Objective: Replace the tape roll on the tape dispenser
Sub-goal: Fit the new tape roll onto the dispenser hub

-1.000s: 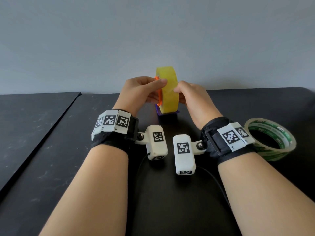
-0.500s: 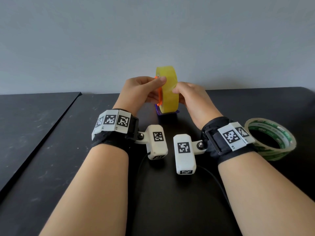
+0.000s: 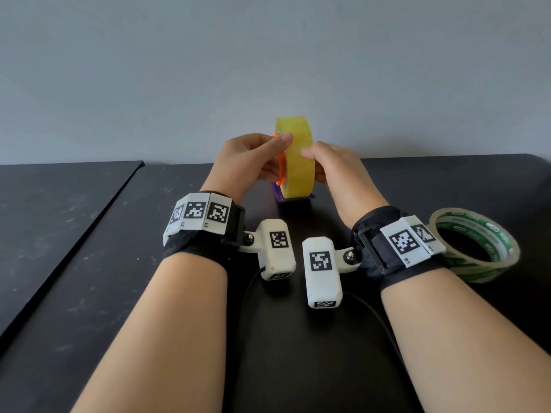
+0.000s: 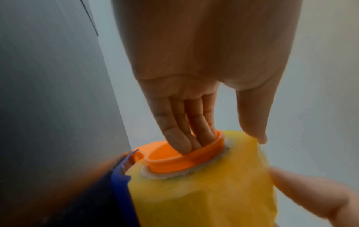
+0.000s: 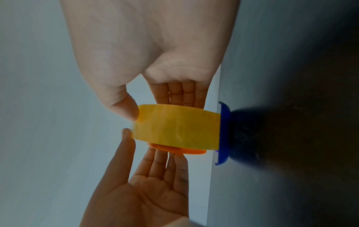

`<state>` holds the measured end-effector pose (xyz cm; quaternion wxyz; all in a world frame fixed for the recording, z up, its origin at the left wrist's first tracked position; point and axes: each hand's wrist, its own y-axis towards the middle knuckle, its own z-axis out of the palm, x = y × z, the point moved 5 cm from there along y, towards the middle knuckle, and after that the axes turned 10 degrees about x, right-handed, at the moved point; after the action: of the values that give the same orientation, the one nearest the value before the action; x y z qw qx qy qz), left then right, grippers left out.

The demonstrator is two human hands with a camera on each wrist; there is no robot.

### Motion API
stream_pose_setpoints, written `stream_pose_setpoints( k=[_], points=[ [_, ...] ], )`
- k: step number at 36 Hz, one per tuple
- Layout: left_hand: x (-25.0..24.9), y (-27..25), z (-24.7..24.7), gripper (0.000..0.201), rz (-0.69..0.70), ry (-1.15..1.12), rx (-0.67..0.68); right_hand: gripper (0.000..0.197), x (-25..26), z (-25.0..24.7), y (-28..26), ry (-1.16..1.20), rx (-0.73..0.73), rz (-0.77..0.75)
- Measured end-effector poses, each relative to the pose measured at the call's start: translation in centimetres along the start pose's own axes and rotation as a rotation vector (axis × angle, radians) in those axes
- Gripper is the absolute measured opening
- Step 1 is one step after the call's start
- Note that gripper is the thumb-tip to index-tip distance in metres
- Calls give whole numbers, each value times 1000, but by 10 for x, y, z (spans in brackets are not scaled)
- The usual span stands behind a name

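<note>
Barely moved: yellow translucent tape roll (image 3: 298, 174) stays upright on blue plastic dispenser (image 5: 225, 130) near far edge of black tabletop (image 3: 119, 263). Left hand (image 3: 247, 162) pinches it, fingers (image 4: 174, 135) inside orange plastic hub (image 4: 174, 161); right hand (image 3: 340, 174) pinches its rim. Likely light, stiff, slick; hold by the faces.

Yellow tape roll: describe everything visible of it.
The yellow tape roll is a thick, glossy, translucent ring of wound tape with what looks like a pale cardboard core. It stands on edge, its lowest part against the blue dispenser on the black table. An orange hub pokes out of its left side. The left hand has fingers in the hub and thumb on the rim; the right hand pinches the other side.
</note>
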<state>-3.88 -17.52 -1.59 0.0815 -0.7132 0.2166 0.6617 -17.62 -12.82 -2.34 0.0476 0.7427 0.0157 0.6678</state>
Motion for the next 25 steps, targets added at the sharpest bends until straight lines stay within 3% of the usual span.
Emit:
stream_pose_setpoints(
  k=[2,6,11,19,25],
  points=[
    [0,0,0,31,-1,-1,5,23,1,-1,0,10,-13,-39],
    [0,0,0,28,-2,-11,9,45,6,-11,-2,4,-104,-150],
    [0,0,1,28,3,-4,6,26,16,-13,-7,-119,-111,-309],
    [0,0,-3,36,-20,-46,-33,13,16,-12,-7,-113,-98,-370],
    [2,2,-1,33,-61,-88,-23,17,14,-13,-3,-148,-89,-356]
  ],
)
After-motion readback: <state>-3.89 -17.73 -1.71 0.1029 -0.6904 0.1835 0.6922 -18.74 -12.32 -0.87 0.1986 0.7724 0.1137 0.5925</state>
